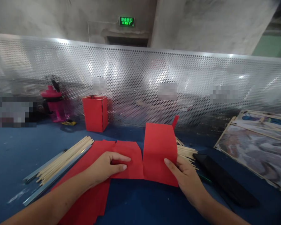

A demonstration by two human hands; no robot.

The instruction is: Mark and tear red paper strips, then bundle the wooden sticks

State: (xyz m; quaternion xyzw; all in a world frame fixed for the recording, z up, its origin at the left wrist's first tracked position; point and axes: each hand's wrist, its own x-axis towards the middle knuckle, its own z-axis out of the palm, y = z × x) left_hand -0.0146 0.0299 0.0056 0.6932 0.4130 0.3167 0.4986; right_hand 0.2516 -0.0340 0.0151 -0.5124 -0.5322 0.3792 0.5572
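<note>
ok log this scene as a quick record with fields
left hand: resting on flat red paper
right hand: holding a raised red paper panel, thumb in front
left side: wooden sticks between two shiny strips
right side: more sticks, long black object
back: open-topped red box, pink bottle, perforated panel
surface: blue tabletop

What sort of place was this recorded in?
Probably a craft workroom, perhaps in a public building: a lit exit sign shows beyond a perforated metal divider, and wooden sticks lie on the blue table beside red paper.
</note>
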